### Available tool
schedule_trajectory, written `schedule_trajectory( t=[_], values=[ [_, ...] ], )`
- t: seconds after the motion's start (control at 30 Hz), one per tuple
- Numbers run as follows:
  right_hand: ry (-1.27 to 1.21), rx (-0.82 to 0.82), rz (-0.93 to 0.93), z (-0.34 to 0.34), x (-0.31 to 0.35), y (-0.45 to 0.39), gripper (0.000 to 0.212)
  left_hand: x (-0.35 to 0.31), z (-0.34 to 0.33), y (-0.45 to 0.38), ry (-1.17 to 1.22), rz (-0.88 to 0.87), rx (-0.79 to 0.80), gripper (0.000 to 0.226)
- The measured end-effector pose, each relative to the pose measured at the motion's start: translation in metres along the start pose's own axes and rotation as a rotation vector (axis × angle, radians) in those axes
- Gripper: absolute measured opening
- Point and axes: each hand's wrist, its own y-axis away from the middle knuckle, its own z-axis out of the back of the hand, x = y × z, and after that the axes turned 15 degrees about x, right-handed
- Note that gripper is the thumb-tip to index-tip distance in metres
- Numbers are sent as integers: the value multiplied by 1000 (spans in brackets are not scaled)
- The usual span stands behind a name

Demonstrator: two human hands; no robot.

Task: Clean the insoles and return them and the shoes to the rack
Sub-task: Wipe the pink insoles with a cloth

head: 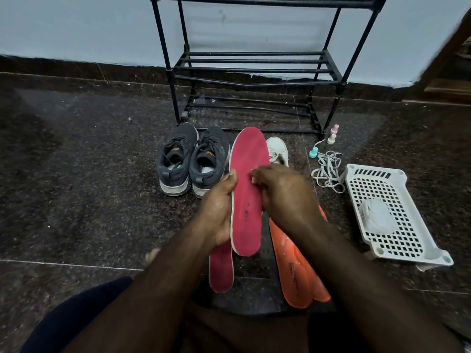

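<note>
Two hands on one red insole (248, 189): left hand (218, 210) gripping its edge, right hand (283, 192) with curled fingers touching its top.

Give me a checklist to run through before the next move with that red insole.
1. Left hand grips the red insole: ok.
2. Right hand on its face: ok; what it pinches: cannot tell.
3. Insole clean: cannot tell.
4. Second red insole and orange insoles on the floor: ok.
5. Grey shoes within reach: ok.
6. Rack shelves free: ok.
</note>
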Motion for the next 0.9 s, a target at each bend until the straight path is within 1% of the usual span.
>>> schedule_trajectory(
  t=[0.1,0.2,0.27,0.3,0.37,0.43,0.47,0.5,0.57,0.67,0.73,0.8,0.87,0.9],
  values=[
    [-11,-19,-44,-3,-4,-3,27,1,2,-2,-5,-22,-16,50],
    [-80,57,-67,-13,6,3,24,4,4,-7,49,-44,-85,52],
    [-103,123,-16,-23,21,13,21,5,10,-11,85,-85,-143,47],
    [-105,141,8,-25,26,17,20,5,12,-13,83,-114,-163,40],
    [-67,95,14,-25,24,13,18,5,10,-12,68,-153,-146,29],
    [-30,-26,-33,-20,11,1,15,7,6,-10,43,-159,-109,32],
    [-33,-61,-61,-17,6,-4,14,8,4,-9,27,-162,-111,34],
    [-45,-58,-79,-17,4,-5,14,9,4,-9,20,-170,-117,36],
    [-48,13,-67,-22,9,1,17,8,5,-11,27,-180,-148,32],
    [-78,178,-48,-30,22,16,24,4,8,-13,64,-207,-202,23],
    [-133,218,-50,-28,23,18,19,1,10,-13,84,-206,-211,28],
    [-178,140,-54,-23,20,14,13,-2,9,-11,102,-202,-181,33],
    [-158,12,-79,-19,17,6,10,-2,4,-9,94,-194,-154,29],
    [-143,-23,-97,-19,17,3,11,0,2,-9,83,-195,-151,27]
  ],
)
